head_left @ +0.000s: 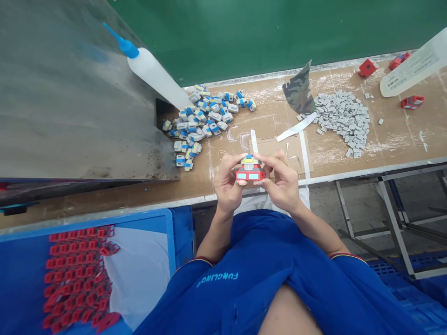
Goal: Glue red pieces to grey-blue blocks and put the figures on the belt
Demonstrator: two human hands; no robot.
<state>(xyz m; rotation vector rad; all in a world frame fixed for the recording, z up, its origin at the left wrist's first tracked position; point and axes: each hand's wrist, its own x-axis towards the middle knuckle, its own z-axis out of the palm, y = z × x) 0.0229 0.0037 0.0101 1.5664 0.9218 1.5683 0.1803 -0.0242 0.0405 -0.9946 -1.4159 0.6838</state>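
Observation:
Between my two hands, above the front edge of the bench, is a small toy piece with a red lower part, pale blue windows and a grey, yellow and blue top. My left hand pinches its left side, thumb below and fingers above. On the right side, my right hand grips it the same way. A pile of grey, blue and yellow pieces lies on the bench to the left. Farther right is a heap of small grey tiles.
A white bottle with a blue nozzle leans at the left by a metal box. Another bottle stands at the right near red pieces. Camouflage sheet is behind. A blue tray holds rows of red parts.

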